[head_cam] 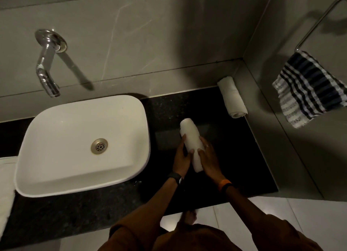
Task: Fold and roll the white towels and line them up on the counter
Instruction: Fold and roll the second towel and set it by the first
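A rolled white towel (191, 138) lies lengthwise on the black counter (234, 157), to the right of the basin. My left hand (183, 157) grips its left side and my right hand (209, 157) grips its right side, near the roll's near end. A second rolled white towel (232, 97) lies against the right wall at the back corner of the counter. More white towel cloth (5, 185) shows at the far left edge, partly cut off by the frame.
A white basin (56, 175) sits on the counter at the left, under a chrome wall tap (47, 68). A striped dark-and-white cloth (308, 93) hangs from a metal ring on the right wall. White floor tiles (281, 213) lie below the counter's front edge.
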